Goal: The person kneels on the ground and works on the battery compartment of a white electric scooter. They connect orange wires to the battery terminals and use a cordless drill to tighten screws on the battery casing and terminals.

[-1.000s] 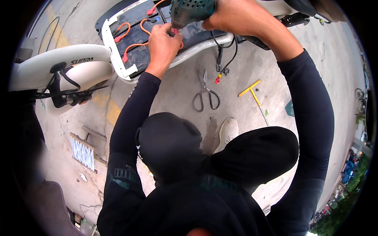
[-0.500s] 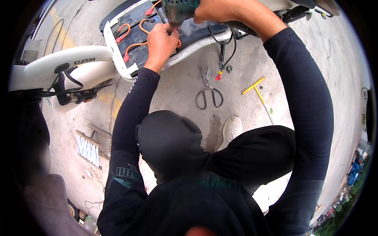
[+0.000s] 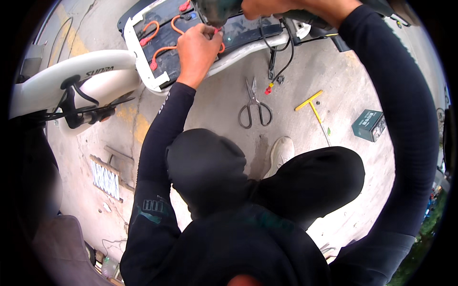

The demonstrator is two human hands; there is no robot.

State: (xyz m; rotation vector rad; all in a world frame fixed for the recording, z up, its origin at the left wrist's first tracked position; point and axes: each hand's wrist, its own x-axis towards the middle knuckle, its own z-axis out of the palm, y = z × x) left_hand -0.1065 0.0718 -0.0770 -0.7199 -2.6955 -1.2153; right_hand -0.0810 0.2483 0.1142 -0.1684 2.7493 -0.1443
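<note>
Along the top edge, my right hand (image 3: 272,6) is closed around a dark green power drill (image 3: 217,10), its upper part cut off by the frame. The drill's nose points down at a battery (image 3: 167,35) in the white-edged battery tray (image 3: 141,66). My left hand (image 3: 196,53) is closed in a pinch just below the nose, at a small red terminal cap (image 3: 217,30). The drill's tip and the terminal itself are hidden by my fingers. Around them, orange cables (image 3: 165,48) with red caps link the battery terminals.
Scissors (image 3: 255,107) lie on the concrete floor, with a yellow T-handle tool (image 3: 312,107) to their right. Farther right stands a dark green box (image 3: 369,125). A black cable (image 3: 288,62) with a red end hangs from the tray. At left is a white vehicle part (image 3: 71,71).
My right elbow has swung outward to the right, and the green box has come into sight. The drill has tipped slightly and sits higher in the picture. My left hand stays at the terminal.
</note>
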